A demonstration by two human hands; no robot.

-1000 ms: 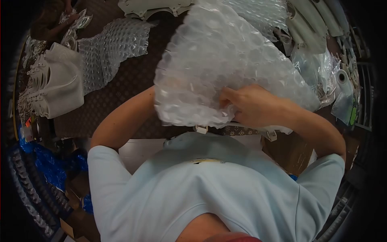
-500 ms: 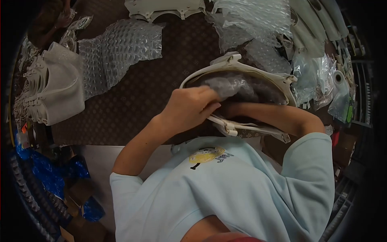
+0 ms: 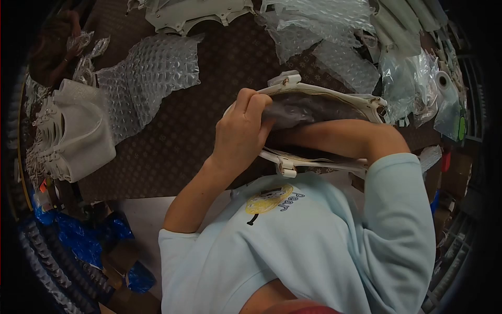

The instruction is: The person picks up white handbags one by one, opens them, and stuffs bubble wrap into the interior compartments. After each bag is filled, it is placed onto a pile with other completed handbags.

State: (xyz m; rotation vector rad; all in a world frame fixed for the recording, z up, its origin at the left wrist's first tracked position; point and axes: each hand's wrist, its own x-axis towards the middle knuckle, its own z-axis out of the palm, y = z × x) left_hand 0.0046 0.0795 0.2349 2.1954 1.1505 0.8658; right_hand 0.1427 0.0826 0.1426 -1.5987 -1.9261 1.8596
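A white handbag [image 3: 361, 99] with a zipped mouth lies open on the brown patterned table, close to my body. My left hand [image 3: 241, 125] is closed round the rim at the bag's left end, thumb towards the inside. Into the opening reaches my right forearm [image 3: 334, 137]; the hand itself is hidden within the bag, so its fingers do not show. Crumpled clear plastic wrap [image 3: 295, 112] fills part of the bag's inside, beside my right arm.
Bubble wrap [image 3: 157, 65] lies on the table [image 3: 225, 57] at the left, near a stack of white bag pieces [image 3: 86, 133]. Another white bag part [image 3: 193, 13] is at the back. More bubble wrap [image 3: 324, 21] and plastic-wrapped rolls [image 3: 444, 99] lie right. Another person's arm [image 3: 70, 49] shows far left.
My left hand has moved slightly left and up onto the bag's left rim. My right arm remains inside the bag. The whole view has shifted a little.
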